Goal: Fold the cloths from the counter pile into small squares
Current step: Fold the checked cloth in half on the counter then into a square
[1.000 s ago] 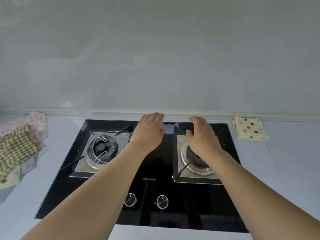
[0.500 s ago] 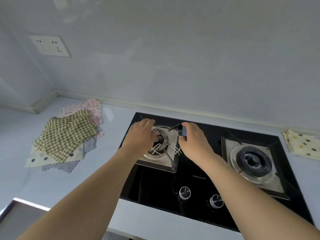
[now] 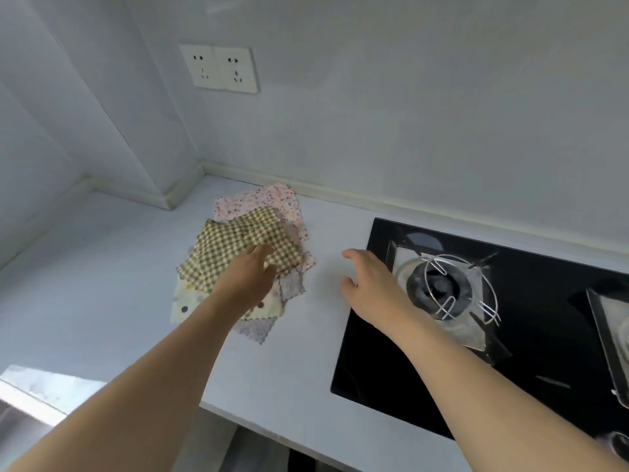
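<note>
Both my forearms reach forward, bare. My left hand (image 3: 250, 277) is stretched out palm down, fingers extended and flat. My right hand (image 3: 369, 284) hovers to its right, fingers relaxed and spread, thumb apart, gripping nothing.

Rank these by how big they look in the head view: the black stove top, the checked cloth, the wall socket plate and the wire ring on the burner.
1. black stove top, cut off at the frame edge
2. checked cloth, partly under the left hand
3. wire ring and wall socket plate: too alike to rank
</note>
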Available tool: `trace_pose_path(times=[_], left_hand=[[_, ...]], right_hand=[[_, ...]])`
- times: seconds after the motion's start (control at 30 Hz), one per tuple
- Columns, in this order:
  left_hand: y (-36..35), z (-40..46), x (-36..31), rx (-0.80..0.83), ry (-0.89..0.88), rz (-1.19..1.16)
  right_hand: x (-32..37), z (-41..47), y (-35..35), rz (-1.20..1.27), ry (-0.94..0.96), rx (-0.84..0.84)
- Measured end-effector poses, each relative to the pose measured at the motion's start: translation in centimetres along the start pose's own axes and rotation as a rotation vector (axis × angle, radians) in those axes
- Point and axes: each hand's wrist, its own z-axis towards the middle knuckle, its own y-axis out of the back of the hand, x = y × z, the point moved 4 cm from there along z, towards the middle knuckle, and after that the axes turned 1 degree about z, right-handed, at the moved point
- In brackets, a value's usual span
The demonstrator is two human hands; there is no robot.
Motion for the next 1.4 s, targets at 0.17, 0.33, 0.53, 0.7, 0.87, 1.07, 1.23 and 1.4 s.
trace_pose_path(times=[0.17,0.33,0.53,0.7,0.87,1.07,1.23,1.4], left_hand=[[-0.6,0.2,5.9,0.017,0.043,0.002],[-3.2,3.2,11.0,0.057,-0.069,0.031],[-6.7,5.8,14.2,-0.036,-0.327,0.26],[-6.6,7.1,14.3,-0.182,-0.395,0.254],[-5.0,5.6,12.8,-0.389,-0.354,0.23],[1.8,-1.5,10.6,-0.48,-0.384,0.12],[7.1,-8.4,10.0,-0.327,-0.36,-0.103],[8.6,-11.8,9.8,-0.262,-0.357,-0.071]], right_hand=[[2.3,3.1,-4.7,-0.006,0.05,0.064],[2.8,8.9,-10.0,-0.067,0.141,0.049],[1.7,15.2,-16.7,-0.265,0.34,0.079],[0.8,16.2,-17.6,-0.332,0.402,0.037],[3.5,14.3,-16.1,-0.425,0.406,-0.242],[8.7,4.2,-11.6,-0.154,0.349,-0.543],[12.2,-5.4,-7.5,-0.009,0.393,-0.602],[12.8,-10.0,-5.7,-0.075,0.316,-0.54]])
